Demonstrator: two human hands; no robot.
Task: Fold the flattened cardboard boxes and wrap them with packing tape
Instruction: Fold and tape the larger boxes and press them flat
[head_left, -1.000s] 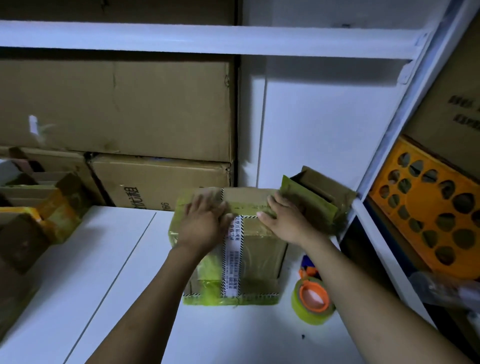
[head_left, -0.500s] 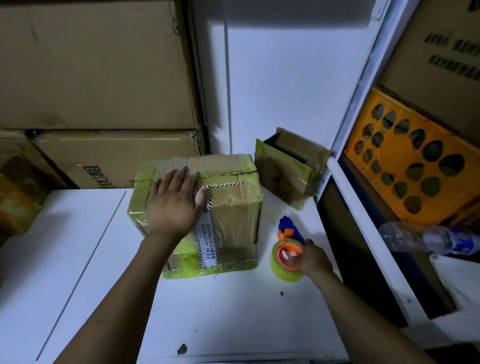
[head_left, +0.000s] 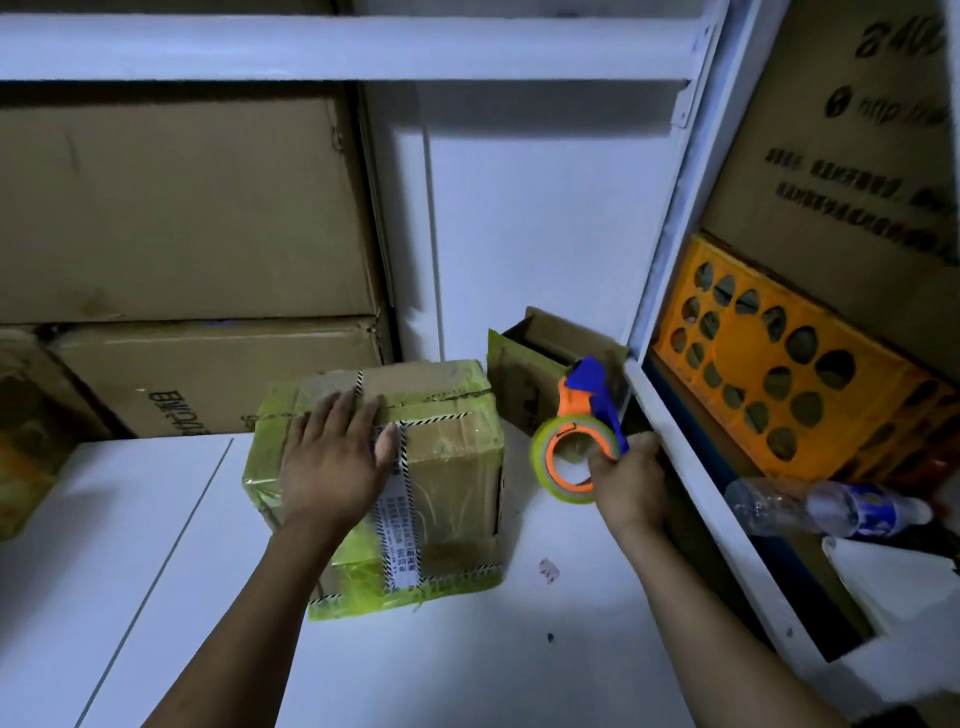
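Head view looks down on a white bench where the folded cardboard box stands, between the two arms. Yellow-green tape and a striped label strip already cross several of its faces. The left grip lies flat on the box's top near edge with fingers straight and spread, pressing down and closed around nothing. The right grip is curled round the tape dispenser, an orange ring with a blue cutter carrying a yellow-green roll. It holds the dispenser off the bench just to the right of the box, not touching it.

Folding looks done for this box, and the step in hand appears to be taping, with the roll being brought in for a further band. I cannot make out the loose tape end.

The next move likely calls for setting that end on a box face, probably near the top seam. The roll would then be drawn across while the flat left grip stops the light box sliding or tipping.

A small open carton stands just behind, close to the dispenser's path.
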